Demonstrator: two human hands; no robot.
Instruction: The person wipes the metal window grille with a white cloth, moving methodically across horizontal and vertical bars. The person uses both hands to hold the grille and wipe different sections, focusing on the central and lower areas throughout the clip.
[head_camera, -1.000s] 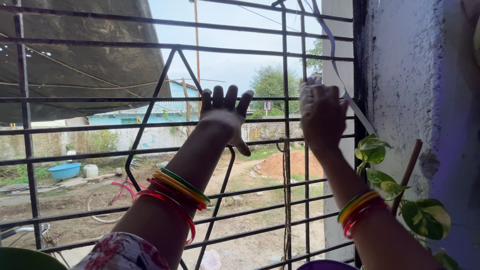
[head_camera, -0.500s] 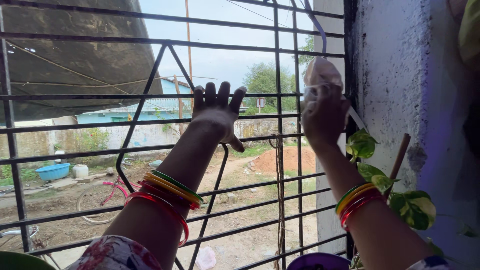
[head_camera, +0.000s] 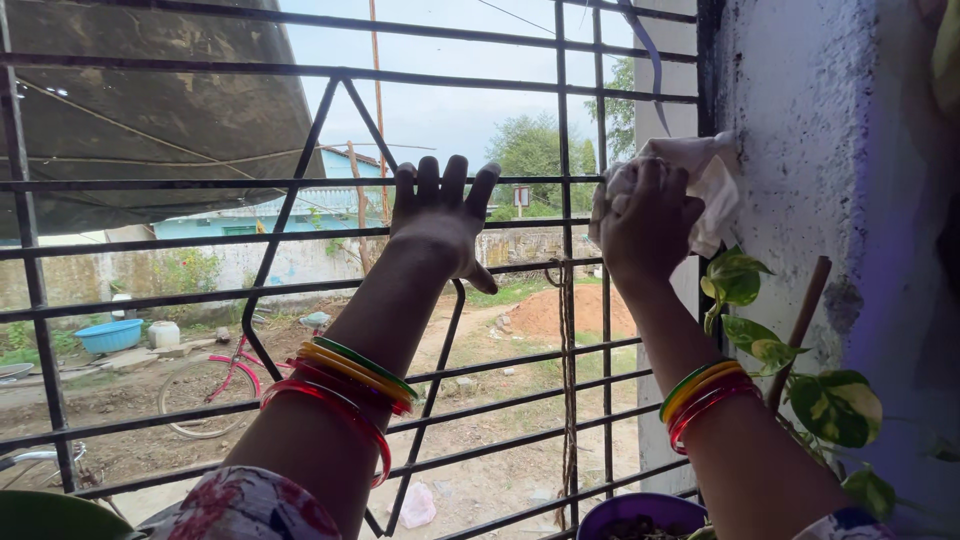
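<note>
My left hand (head_camera: 440, 222) rests on a horizontal bar of the black metal window grille (head_camera: 300, 240), fingers curled over the bar. My right hand (head_camera: 645, 225) is closed around a white cloth (head_camera: 705, 175) and presses it against the grille's right edge beside the white wall (head_camera: 800, 150). Both wrists carry red, yellow and green bangles.
A leafy green and yellow plant (head_camera: 800, 370) on a brown stick climbs the wall at lower right, above a purple pot (head_camera: 640, 512). A rope (head_camera: 567, 370) hangs on the grille. Outside lie a dirt yard, a pink bicycle (head_camera: 215, 375) and a blue tub (head_camera: 108, 335).
My right hand with the cloth has shifted a little along the grille's right side toward the wall. My left hand keeps its hold on the bar. The view has moved slightly.
</note>
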